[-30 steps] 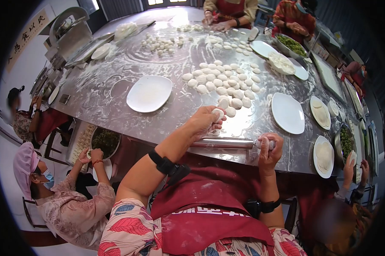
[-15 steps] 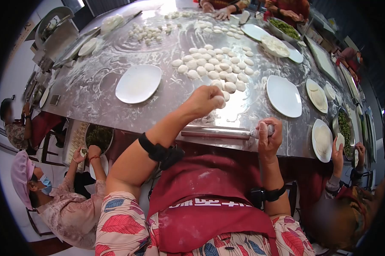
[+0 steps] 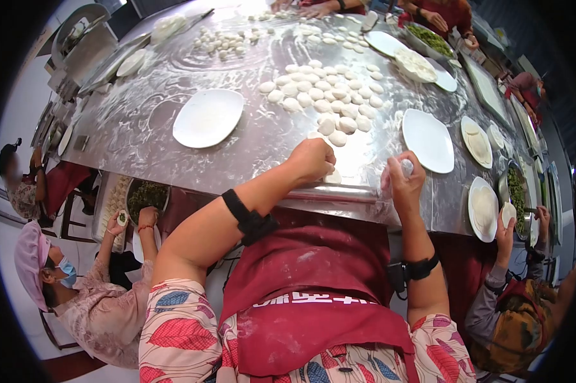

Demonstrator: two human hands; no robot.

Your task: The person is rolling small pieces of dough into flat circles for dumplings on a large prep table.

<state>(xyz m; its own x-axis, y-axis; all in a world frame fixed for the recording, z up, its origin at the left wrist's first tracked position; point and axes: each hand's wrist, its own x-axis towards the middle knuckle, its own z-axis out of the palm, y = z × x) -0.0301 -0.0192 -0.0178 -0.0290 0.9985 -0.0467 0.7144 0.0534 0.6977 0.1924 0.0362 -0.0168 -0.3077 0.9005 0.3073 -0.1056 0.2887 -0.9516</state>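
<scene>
My left hand (image 3: pixel 312 159) is closed, its fingertips on a small flattened dough disc (image 3: pixel 332 177) near the table's front edge. Just in front of the disc lies a shiny rolling pin (image 3: pixel 342 191). At the pin's right end my right hand (image 3: pixel 407 182) curls its fingers round the floury end, which is partly hidden by them. Beyond my left hand, a cluster of flattened dough pieces (image 3: pixel 337 106) spreads over the floured steel table (image 3: pixel 147 143).
White plates flank my hands: one on the left (image 3: pixel 209 118), one on the right (image 3: pixel 428 142). Further right, an oval plate (image 3: pixel 483 209) carries dough wrappers. Co-workers sit close on both sides, and the left one (image 3: pixel 103 306) has a bowl of green filling (image 3: pixel 146 198).
My left hand has come down towards the table edge with the dough piece, which now lies by the rolling pin. My right hand has shifted slightly up and away from me.
</scene>
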